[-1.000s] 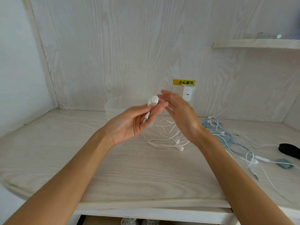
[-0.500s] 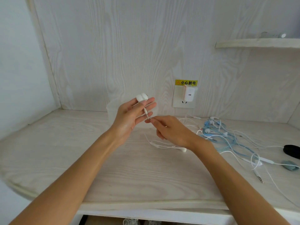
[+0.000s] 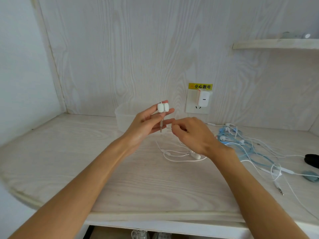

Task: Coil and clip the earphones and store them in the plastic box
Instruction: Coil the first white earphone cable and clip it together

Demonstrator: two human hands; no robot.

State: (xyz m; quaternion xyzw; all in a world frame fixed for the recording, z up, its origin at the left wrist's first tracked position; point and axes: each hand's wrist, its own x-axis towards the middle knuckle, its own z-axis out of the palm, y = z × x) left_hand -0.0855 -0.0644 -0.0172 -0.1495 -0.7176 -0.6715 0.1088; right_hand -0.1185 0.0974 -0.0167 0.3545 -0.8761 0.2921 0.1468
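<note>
My left hand [image 3: 148, 124] is raised above the desk, palm up, with two white earbuds [image 3: 163, 107] pinched at its fingertips and the metal jack plug [image 3: 161, 125] lying across its fingers. Just to the right, my right hand [image 3: 195, 135] pinches the same white earphone cable close to the left fingertips. The rest of that white cable [image 3: 177, 155] lies in loose loops on the desk below both hands. A clear plastic box [image 3: 123, 116] stands against the back wall, partly hidden behind my left hand.
A tangle of blue and white earphones [image 3: 241, 142] spreads over the desk at the right. A black clip [image 3: 312, 160] and a grey-blue clip [image 3: 310, 175] lie near the right edge. A white charger [image 3: 203, 98] sits in the wall socket. A shelf [image 3: 276, 44] hangs upper right.
My right hand dropped from the earbuds to the cable by the left fingers. My left hand now shows both earbuds side by side at its fingertips.
</note>
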